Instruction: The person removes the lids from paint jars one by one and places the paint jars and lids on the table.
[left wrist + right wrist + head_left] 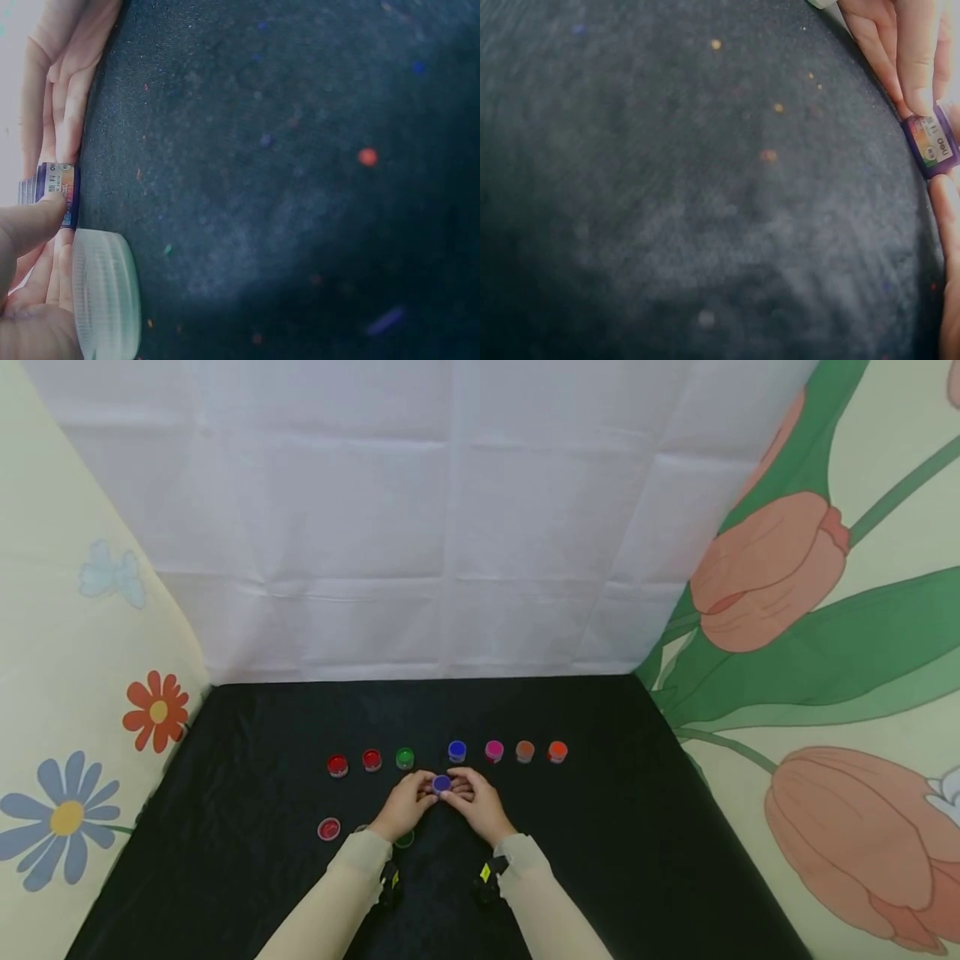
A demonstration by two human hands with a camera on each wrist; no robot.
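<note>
A small purple-blue paint pot with a printed label is between my two hands over the black cloth. My left hand pinches it from the left with thumb and fingertips. From the other side my right hand grips the same pot, its thumb at the front. In the right wrist view the pot's label shows between the fingers. Close by, in the left wrist view, stands a pale translucent round piece with a ribbed edge.
Beyond my hands runs a row of pots: two red, green, blue, pink, brown and orange. A red round piece lies front left; a green-rimmed one is partly behind my left arm.
</note>
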